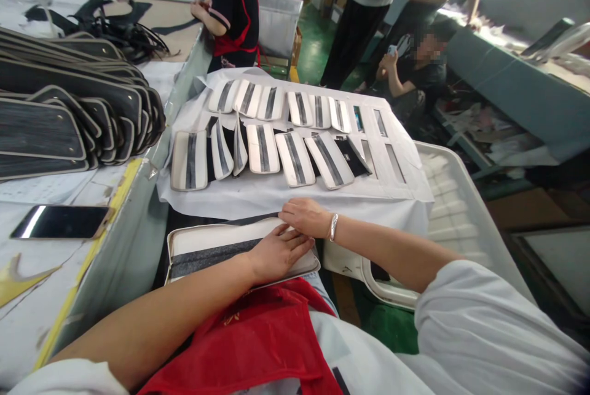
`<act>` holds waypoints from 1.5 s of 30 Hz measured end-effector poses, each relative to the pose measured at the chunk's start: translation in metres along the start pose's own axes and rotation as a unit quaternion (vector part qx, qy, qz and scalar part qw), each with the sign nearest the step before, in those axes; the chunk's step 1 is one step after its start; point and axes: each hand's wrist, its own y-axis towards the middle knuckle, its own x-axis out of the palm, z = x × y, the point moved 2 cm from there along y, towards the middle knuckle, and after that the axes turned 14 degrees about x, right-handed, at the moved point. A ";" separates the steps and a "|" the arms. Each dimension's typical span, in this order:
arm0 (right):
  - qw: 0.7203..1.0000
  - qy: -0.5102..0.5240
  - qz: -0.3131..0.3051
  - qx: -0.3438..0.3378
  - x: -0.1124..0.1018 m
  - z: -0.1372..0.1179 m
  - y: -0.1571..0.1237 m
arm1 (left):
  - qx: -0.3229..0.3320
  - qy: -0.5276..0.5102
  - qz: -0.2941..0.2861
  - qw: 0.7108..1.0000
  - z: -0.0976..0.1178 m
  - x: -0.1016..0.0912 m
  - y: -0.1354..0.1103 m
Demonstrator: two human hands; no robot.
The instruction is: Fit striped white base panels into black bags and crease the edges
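Observation:
A white padded piece with a dark grey strip (216, 250) lies across my lap, in front of a red apron. My left hand (276, 252) rests flat on its right end, fingers stretched out. My right hand (305, 217), with a bracelet at the wrist, lies palm down at the piece's far right corner, fingers together, touching the left hand's fingertips. Neither hand grips anything that I can see.
Ahead, a white sheet (258, 198) carries two rows of similar white pieces with grey strips (295, 158). Stacked dark panels (69, 118) and a phone (62, 222) sit on the left bench. A white plastic crate (452, 198) stands right. Other people stand and crouch beyond.

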 end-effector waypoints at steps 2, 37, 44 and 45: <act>0.999 -0.017 -0.021 -0.024 -0.003 -0.002 0.001 | 0.000 -0.003 -0.006 1.000 0.000 0.000 0.000; 0.899 0.253 0.088 0.347 0.013 -0.054 -0.098 | -0.129 -0.200 0.111 0.965 -0.012 0.001 -0.004; 0.954 0.051 -0.016 0.295 0.014 -0.063 -0.098 | -0.076 -0.057 0.122 0.988 -0.003 -0.030 -0.001; 0.957 0.024 -0.025 0.288 0.012 -0.063 -0.097 | -0.065 -0.034 0.106 0.992 -0.002 -0.043 -0.003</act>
